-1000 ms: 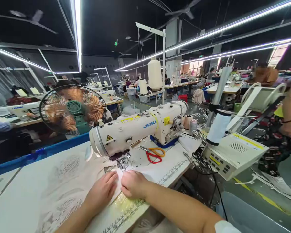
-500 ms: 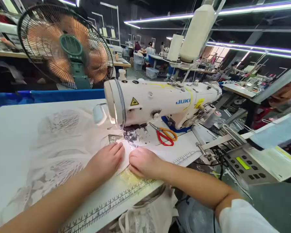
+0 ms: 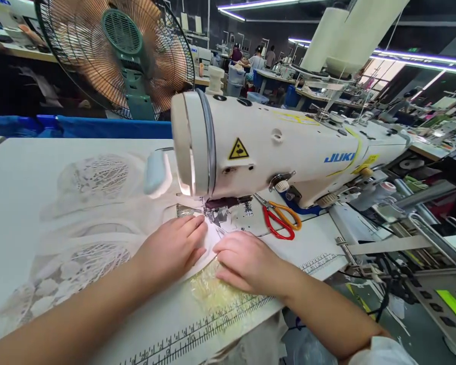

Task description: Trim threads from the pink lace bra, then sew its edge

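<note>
White fabric [image 3: 204, 247] lies under the needle area of a white JUKI sewing machine [image 3: 304, 137]. My left hand [image 3: 175, 246] rests on this piece, fingers laid flat and pointing at the presser foot [image 3: 216, 215], thumb a little apart. Just right of it, my right hand [image 3: 247, 258] has its fingers curled and pinched at the fabric's edge. Their tips are partly hidden. From the piece, a sheer white lace garment [image 3: 102, 223] spreads leftward over the table. A yellowish patch of clear tape [image 3: 211, 289] shows below my right hand.
Scissors [image 3: 279, 218] with red and orange handles lie beside the machine bed. A printed ruler [image 3: 213, 329] runs along the table's front edge. A large fan [image 3: 121, 45] stands behind, thread cones [image 3: 327, 40] rise above the machine, and a control panel [image 3: 437, 299] is at right.
The view has come closer and tilted down, so the machine looks larger. Both hands stay at the fabric near the needle; my left thumb now shows more clearly.
</note>
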`<state>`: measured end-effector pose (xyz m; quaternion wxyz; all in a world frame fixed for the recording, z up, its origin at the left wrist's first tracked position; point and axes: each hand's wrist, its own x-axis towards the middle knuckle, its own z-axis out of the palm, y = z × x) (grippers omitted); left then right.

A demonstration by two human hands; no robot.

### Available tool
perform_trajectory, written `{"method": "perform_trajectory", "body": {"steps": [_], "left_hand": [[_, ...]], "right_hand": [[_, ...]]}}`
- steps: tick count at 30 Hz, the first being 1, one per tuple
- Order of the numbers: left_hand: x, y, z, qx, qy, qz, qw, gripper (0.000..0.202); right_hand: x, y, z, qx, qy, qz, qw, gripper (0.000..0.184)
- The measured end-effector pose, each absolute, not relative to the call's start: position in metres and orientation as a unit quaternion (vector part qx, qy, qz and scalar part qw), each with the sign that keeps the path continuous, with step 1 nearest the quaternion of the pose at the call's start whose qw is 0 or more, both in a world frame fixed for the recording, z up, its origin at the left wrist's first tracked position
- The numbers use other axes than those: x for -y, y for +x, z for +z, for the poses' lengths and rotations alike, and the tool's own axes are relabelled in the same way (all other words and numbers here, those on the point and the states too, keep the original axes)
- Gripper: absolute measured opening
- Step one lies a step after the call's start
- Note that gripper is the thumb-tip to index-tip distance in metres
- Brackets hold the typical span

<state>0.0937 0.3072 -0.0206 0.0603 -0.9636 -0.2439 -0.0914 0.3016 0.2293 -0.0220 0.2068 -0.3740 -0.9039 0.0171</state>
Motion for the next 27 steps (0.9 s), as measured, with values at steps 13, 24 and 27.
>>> {"method": "perform_trajectory", "body": {"steps": [13, 24, 27], "left_hand": [[-0.3093, 0.0856, -0.0264, 0.26, -0.962, -0.072, 0.043, 0.051], [-0.3122, 0.0873, -0.0242, 0.237, -0.966, -0.099, 0.037, 0.054], [-0.3119, 0.0883, -0.0222, 0.239, -0.966, -0.089, 0.036, 0.051]], "right_hand": [[-0.2287, 0.2999, -0.021, 0.91, -0.369, 0.047, 0.183, 0.025], [-0.2291, 0.2999, -0.0205, 0.903, -0.377, 0.033, 0.203, 0.023], [-0.2285, 0.3001, -0.0204, 0.895, -0.389, 0.026, 0.218, 0.021]]}}
